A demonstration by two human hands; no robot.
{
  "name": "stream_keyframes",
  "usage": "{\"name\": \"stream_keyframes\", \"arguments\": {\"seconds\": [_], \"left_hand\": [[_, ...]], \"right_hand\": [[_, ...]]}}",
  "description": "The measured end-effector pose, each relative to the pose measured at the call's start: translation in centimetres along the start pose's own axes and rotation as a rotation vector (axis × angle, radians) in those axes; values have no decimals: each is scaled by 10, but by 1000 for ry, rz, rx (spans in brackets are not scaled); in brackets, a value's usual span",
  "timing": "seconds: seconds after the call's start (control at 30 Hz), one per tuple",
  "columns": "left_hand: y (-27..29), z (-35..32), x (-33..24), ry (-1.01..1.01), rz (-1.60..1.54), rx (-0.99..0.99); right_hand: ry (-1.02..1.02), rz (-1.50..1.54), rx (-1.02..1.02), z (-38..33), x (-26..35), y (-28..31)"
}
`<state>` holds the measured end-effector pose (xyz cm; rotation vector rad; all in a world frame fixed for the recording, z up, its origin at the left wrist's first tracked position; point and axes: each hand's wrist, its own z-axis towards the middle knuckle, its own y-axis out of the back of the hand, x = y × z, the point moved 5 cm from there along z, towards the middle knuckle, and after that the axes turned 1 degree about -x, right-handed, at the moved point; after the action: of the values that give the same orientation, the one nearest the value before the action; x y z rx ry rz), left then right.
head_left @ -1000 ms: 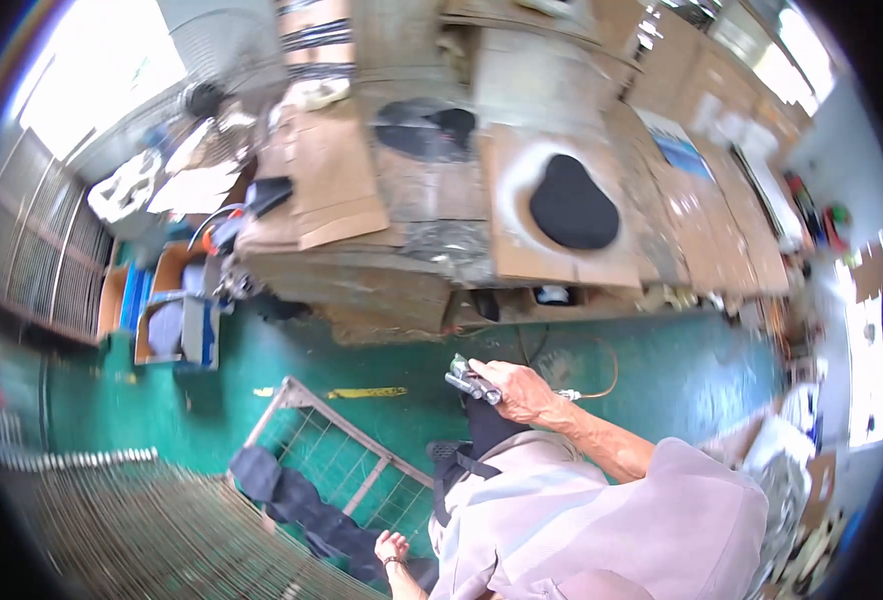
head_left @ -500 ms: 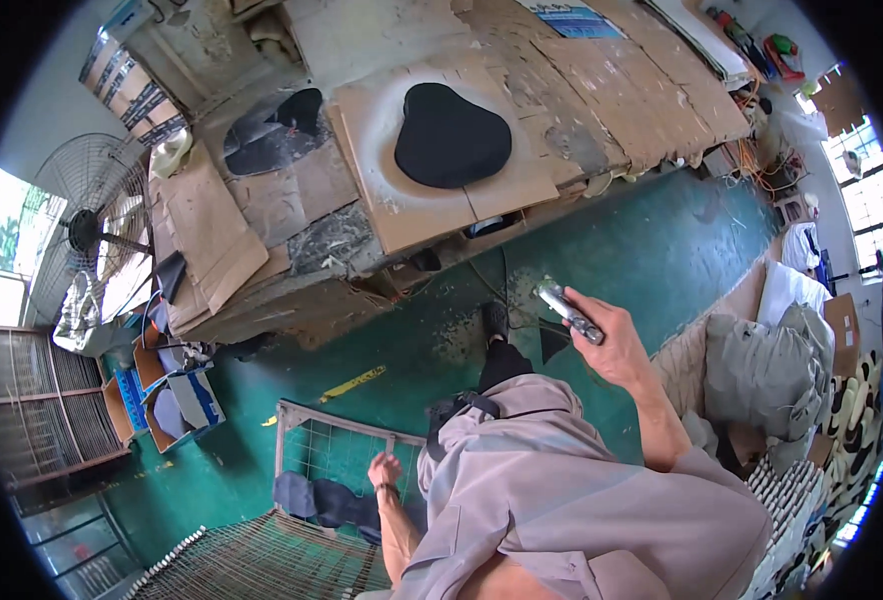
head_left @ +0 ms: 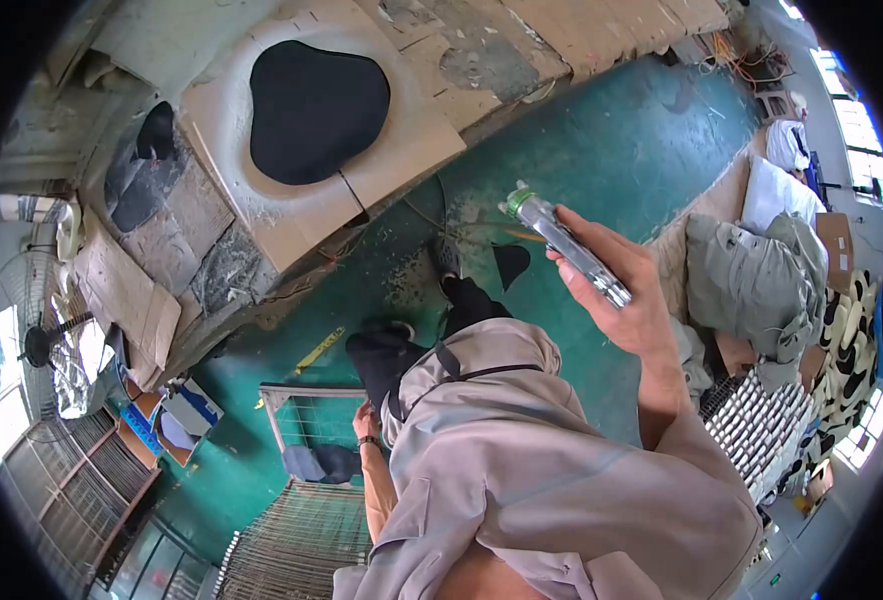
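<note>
My right hand is raised over the green floor, its fingers wrapped round a silver spray gun with a green ring at its front end. The gun points up and to the left. Low beside my left thigh is my left hand, close to the top corner of a metal wire rack; its fingers are partly hidden. Dark flat pads lie on the rack. On the bench, a rounded black pad rests on a cardboard sheet with whitish overspray around it.
A standing fan is at the far left, with open boxes near it. Grey sacks and stacked rods stand on the right. A dark scrap lies on the floor beside my foot.
My view has swung, so the bench and pad sit further left and higher. The spray gun appears nearer and larger. My left hand has come in against my leg by the rack.
</note>
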<state>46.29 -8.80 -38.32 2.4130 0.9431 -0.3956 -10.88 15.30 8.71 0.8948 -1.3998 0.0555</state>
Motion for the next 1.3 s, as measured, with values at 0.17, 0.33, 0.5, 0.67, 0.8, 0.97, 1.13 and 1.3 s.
{"name": "stream_keyframes", "arguments": {"seconds": [0.17, 0.33, 0.5, 0.67, 0.8, 0.97, 1.13, 1.3], "left_hand": [[-25, 1, -27, -19, 181, 131], [-15, 25, -81, 215, -86, 116], [-23, 39, -184, -140, -138, 53], [-33, 39, -189, -198, -176, 71], [-29, 39, -112, 5, -225, 66], [-30, 14, -19, 307, -249, 44], [-42, -4, -14, 390, -211, -12], [-50, 22, -46, 285, -363, 35]], "right_hand": [[58, -90, 17, -2, -7, 17], [39, -63, 137, -13, 9, 5], [105, -120, 253, 2, 37, 1], [173, -145, 215, 31, 57, -12], [224, -174, 106, 53, 81, -11], [193, -207, 116, 53, 85, -9], [120, -243, 254, 45, 70, -15], [143, -188, 119, 59, 80, -11]]}}
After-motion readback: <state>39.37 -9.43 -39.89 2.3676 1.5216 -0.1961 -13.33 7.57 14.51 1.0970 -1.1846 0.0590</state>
